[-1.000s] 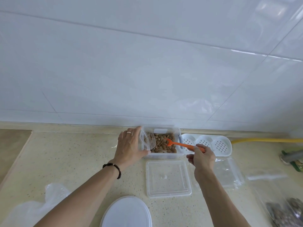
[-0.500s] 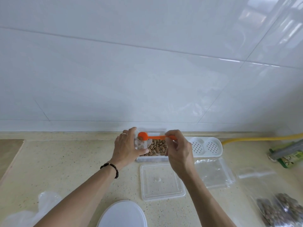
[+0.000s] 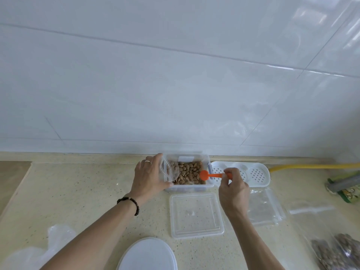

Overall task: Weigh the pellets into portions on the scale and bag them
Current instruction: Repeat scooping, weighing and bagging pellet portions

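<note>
Orange plastic stands out first: our right hand (image 3: 232, 189) pinches the handle of a small orange scoop (image 3: 212, 175), fingers curled round it, the bowl of the scoop hanging over the right end of the clear tub (image 3: 188, 189). The wrist bends inward, forearm coming up from the lower right. Our left hand (image 3: 150, 177) reaches in from the lower left, a dark bead bracelet (image 3: 129, 204) on the wrist and a ring on one finger; its fingers and thumb grip a small clear bag (image 3: 168, 172) held open at the tub's left end, with a few pellets showing through it. The brown pellets (image 3: 188, 171) fill the tub, which sits on the speckled beige tabletop (image 3: 78, 191) close to the white tiled wall.

Just in front of the tub lies its clear lid (image 3: 195, 215). A white perforated tray (image 3: 251, 174) stands right of the tub, partly behind our right hand. Flat clear bags (image 3: 265, 209) lie near our right wrist, filled bags (image 3: 339, 252) at the lower right corner. A round white lid (image 3: 148, 255) sits at the bottom edge, between our forearms.
</note>
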Demonstrator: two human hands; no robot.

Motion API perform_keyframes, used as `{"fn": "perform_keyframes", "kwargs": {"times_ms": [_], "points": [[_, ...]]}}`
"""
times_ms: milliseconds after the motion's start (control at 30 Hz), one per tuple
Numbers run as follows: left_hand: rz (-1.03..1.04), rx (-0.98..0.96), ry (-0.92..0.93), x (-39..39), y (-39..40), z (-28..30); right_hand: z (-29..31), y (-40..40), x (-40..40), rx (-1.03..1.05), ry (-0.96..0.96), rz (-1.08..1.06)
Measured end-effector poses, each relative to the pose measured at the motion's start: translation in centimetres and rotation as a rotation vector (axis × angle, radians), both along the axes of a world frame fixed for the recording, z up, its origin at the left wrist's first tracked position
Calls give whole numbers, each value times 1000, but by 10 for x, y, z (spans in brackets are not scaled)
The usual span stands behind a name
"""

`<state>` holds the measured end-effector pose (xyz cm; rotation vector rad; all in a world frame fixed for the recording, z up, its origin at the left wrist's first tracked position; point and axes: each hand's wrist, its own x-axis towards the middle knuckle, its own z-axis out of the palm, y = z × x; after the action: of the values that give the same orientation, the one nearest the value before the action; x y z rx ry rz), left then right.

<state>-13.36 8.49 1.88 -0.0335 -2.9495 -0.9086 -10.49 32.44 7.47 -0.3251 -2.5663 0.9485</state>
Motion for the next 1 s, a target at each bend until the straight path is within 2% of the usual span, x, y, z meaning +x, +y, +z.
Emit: {"fn": "perform_keyframes", "kwargs": {"times_ms": [67,133,333,433,600,733,867,1000], "points": [[-1,-13,11,-1,0,-1,-11,-1,1,36,-45,-3],[-5,-15,17,-1,-1,-3,-20,-4,-1,-32,-107,-7],[-7,-21,0,-1,-2,-5,-28,-16,-12,-487,-341,-81],[-10,-34,-14,-1,-1,-5,-28,-18,-15,-662,-367,-146],[-11,-45,-18,0,-1,-5,-21,-10,-14,-840,-326,-263],[-8,-50,-4,1,0,-3,-7,-3,-13,-863,-278,-248],[-5,-37,3,1,-1,-4,16,-10,-11,-830,-217,-117],[12,-19,-19,0,0,-3,36,-30,-5,-628,-150,116]]}}
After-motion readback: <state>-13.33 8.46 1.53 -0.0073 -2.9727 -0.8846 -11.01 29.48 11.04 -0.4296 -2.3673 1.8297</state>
